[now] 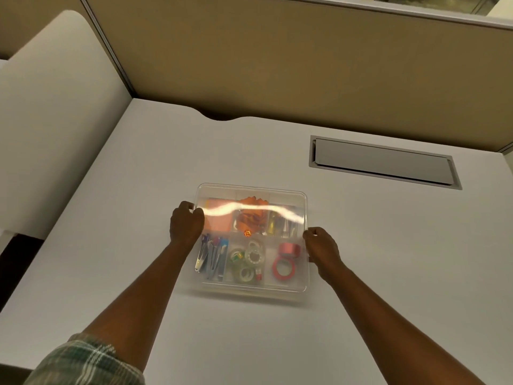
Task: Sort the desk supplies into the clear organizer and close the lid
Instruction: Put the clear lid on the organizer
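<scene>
Clear plastic lid point(251, 198) lies over the organizer point(288, 289) at the middle of the white desk point(388, 245). The left hand point(186, 221) and right hand point(322, 245) each pinch 1 side edge of the lid. Pink tape rolls point(286, 259) sit in the near-right compartment.

Both bare arms reach forward, nearly straight. The left hand point(185, 221) is curled, fingers gripping at the far left edge. The right hand point(322, 245) is curled too, knuckles up, pinching at the right side. A plaid sleeve point(83, 362) covers the left upper arm.
</scene>
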Tool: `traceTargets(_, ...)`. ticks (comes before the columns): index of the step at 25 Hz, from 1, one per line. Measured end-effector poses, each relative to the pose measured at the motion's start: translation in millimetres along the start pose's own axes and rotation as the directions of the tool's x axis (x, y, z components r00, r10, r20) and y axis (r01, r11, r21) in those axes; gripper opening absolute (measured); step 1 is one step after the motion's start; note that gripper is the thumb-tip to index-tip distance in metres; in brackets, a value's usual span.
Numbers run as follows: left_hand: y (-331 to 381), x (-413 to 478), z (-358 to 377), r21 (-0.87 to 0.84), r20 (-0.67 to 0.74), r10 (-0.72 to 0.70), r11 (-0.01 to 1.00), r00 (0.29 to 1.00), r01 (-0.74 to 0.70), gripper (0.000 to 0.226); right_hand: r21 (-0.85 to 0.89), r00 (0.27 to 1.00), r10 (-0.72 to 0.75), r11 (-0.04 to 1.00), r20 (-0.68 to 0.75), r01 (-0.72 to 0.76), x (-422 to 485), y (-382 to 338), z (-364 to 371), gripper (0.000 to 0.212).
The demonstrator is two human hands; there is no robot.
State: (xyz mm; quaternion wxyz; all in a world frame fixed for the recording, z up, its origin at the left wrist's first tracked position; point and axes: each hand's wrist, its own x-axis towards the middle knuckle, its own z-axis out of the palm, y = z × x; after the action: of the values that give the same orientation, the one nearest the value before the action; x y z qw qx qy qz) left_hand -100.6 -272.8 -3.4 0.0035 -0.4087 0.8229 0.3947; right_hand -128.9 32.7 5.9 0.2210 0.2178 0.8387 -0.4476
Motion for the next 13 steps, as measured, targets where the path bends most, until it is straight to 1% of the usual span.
traceTargets(2,11,9,3,-0.030,0.002,-0.004,1.000,1.000,0.004,0.040,0.071,0.999,-0.011,0.997,-0.031,0.013,10,-15,2,0.031)
traceTargets(4,22,21,7,-0.065,0.008,-0.010,0.998,1.000,0.010,0.044,0.131,0.998,-0.026,0.991,-0.059,0.034,23,-32,3,0.029)
traceTargets(6,26,34,10,-0.100,0.014,-0.020,0.995,1.000,0.021,0.046,0.201,0.996,-0.018,0.979,-0.083,0.035,37,-46,6,0.039)
traceTargets(8,27,47,15,-0.168,0.019,-0.053,0.984,0.998,0.055,0.044,0.239,0.993,0.020,0.971,-0.114,0.008,48,-57,9,0.047)
traceTargets(10,27,57,18,-0.259,0.036,-0.098,0.960,0.995,0.104,0.043,0.268,0.988,0.078,0.963,-0.133,-0.040,61,-61,13,0.044)
traceTargets(13,27,61,21,-0.377,0.076,-0.140,0.913,0.987,0.159,0.042,0.332,0.986,0.124,0.940,-0.112,-0.081,72,-53,18,0.040)
